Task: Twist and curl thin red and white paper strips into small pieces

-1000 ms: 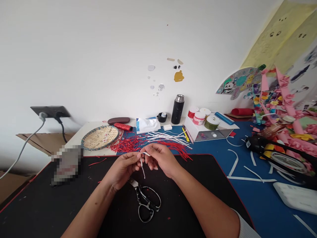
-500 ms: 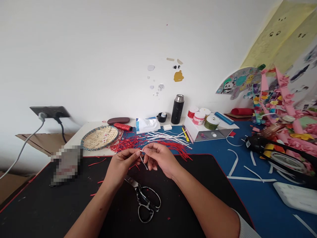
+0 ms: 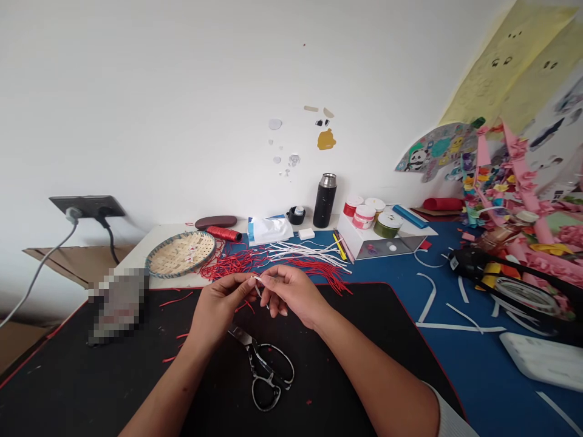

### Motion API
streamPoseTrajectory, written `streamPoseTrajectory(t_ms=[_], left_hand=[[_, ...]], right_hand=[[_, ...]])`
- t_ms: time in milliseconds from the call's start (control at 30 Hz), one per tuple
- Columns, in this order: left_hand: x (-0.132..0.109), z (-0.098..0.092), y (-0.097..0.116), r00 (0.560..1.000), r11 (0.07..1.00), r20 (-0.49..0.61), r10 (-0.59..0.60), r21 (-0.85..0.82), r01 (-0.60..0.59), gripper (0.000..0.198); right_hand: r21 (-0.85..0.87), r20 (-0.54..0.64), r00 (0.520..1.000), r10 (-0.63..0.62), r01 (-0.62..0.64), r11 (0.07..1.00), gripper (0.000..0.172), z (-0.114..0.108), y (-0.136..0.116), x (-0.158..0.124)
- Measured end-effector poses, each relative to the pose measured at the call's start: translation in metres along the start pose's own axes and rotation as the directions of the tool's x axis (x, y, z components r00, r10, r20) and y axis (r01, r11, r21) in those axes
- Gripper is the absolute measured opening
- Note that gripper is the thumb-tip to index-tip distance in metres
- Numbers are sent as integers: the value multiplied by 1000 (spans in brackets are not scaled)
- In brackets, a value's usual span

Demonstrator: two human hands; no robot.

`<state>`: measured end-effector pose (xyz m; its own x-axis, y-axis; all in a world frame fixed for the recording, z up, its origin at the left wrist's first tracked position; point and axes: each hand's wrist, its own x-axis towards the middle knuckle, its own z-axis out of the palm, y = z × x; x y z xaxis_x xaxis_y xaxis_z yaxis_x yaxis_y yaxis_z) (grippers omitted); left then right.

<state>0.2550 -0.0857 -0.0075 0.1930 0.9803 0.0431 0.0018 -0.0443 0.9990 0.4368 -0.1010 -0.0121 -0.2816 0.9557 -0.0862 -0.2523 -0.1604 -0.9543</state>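
Between my two hands is a thin white strip, pinched at its upper part while a short end hangs down. My left hand grips it between thumb and forefinger. Close beside it, my right hand pinches the same strip, its other fingers curled below. Whether the strip is paper or cord I cannot tell. Under the hands, scissors with dark handles lie on the black mat. Just beyond the hands are a bundle of white strips and piles of red cords.
At the back left are a woven basket and a spool of red thread. A black thermos stands by the wall, beside a white box bearing several jars. Loose white strips and paper flowers lie to the right.
Both hands stay together on the white strip. Its hanging end shows less below the fingers than before. The view has shifted slightly.
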Motion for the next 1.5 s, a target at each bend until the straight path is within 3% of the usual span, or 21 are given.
streamPoseTrajectory(t_ms=[367, 633, 900, 1500], left_hand=[[-2, -1, -1, 992, 967, 5, 124, 226, -122, 24], [-2, -1, -6, 993, 958, 8, 118, 261, -116, 22], [-3, -1, -8, 980, 908, 37, 193, 372, -193, 18], [-7, 0, -6, 949, 853, 51, 310, 426, -301, 18]], right_hand=[[-56, -3, 1000, 2, -2, 998, 29, -1, 2, 0], [-80, -5, 1000, -1, 1, 997, 37, -3, 5, 1], [-100, -25, 1000, 11, -14, 995, 38, -2, 6, 2], [-53, -5, 999, 32, -32, 998, 40, -1, 9, 2]])
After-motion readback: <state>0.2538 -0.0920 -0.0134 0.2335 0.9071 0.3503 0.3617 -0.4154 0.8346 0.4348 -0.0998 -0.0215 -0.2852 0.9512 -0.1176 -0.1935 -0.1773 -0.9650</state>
